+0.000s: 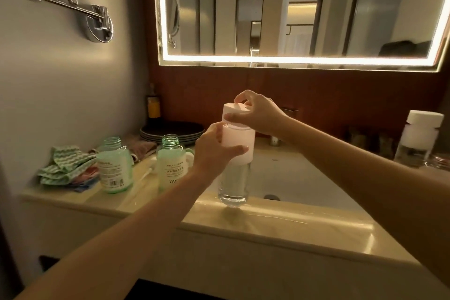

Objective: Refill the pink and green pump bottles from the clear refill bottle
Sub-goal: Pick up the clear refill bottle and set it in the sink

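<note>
Vanity counter point(292, 226) | left hand point(214, 148) grips clear bottle point(235, 182); right hand point(260, 114) pinches its cap point(235, 112) — bottle's pink sleeve half hidden

Bathroom, lit wall mirror point(292, 12), basin point(287, 178) set in stone counter point(280, 224), swing-arm shaving mirror point(73, 2)

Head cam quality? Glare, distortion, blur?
Head view: dim, warm light; light strip round the mirror blows out; glare streaks on the counter; wide-angle bends edges; far-right bottle is soft; left hand on clear bottle, right hand on its cap, both readable.
</note>
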The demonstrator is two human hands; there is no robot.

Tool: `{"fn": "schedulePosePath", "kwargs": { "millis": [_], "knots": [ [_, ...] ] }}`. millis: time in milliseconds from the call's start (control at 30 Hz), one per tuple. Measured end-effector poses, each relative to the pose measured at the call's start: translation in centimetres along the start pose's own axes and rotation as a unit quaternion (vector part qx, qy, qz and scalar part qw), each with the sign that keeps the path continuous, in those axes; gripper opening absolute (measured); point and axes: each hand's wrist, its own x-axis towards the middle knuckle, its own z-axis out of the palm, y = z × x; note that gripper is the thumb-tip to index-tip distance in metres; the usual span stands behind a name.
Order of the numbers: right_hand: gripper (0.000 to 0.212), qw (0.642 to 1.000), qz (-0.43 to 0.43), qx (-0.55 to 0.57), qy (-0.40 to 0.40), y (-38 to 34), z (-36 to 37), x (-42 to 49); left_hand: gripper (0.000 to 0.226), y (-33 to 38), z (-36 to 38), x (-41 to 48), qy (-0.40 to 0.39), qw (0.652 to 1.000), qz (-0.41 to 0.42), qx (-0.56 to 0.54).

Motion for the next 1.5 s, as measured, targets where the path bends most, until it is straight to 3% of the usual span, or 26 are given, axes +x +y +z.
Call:
{"fn": "schedulePosePath", "kwargs": {
  "millis": [333, 467, 600, 733, 800, 900, 1000, 1200, 1367, 1500],
  "knots": [
    [0.047, 0.991, -0.040, 0.018, -0.124, 0.6, 0.3, 0.0, 0.066, -2.7, -0.4, -0.7, -0.034, 0.998, 0.003, -0.053],
    [0.057, 0.978, -0.040, -0.001, -0.205, -0.2, -0.3, 0.4, 0.061, -3.2, -0.6, -0.8, -0.042, 0.997, 0.006, -0.065],
    [0.074, 0.978, 0.021, -0.104, -0.182, -1.6, -0.2, 0.9, 0.064, -3.6, -0.7, -0.9, -0.044, 0.997, 0.019, -0.059],
    [0.074, 0.960, -0.005, -0.241, -0.142, -1.7, 0.9, 0.4, 0.062, -3.8, -0.7, -0.9, -0.041, 0.996, 0.024, -0.069],
    [0.066, 0.970, -0.021, -0.210, -0.123, -1.4, 1.2, 0.4, 0.062, -4.0, -0.7, -0.9, -0.041, 0.996, 0.026, -0.071],
    [0.049, 0.979, -0.021, -0.105, -0.171, -0.9, 0.9, 0.6, 0.064, -4.1, -0.6, -0.9, -0.042, 0.996, 0.031, -0.076],
    [0.058, 0.974, -0.013, -0.051, -0.221, -0.9, 0.2, 0.6, 0.064, -4.1, -0.6, -1.0, -0.043, 0.996, 0.040, -0.073],
    [0.073, 0.972, -0.027, -0.207, -0.111, -1.2, 1.2, 0.5, 0.061, -4.2, -0.7, -1.1, -0.044, 0.996, 0.043, -0.068],
    [0.054, 0.976, -0.050, -0.124, -0.174, -1.6, 1.2, 0.7, 0.061, -4.3, -1.1, -1.1, -0.056, 0.995, 0.047, -0.065],
    [0.062, 0.971, -0.008, -0.069, -0.230, -2.4, 0.2, 0.8, 0.062, -4.2, -1.0, -1.1, -0.062, 0.994, 0.045, -0.074]
  ]
}}
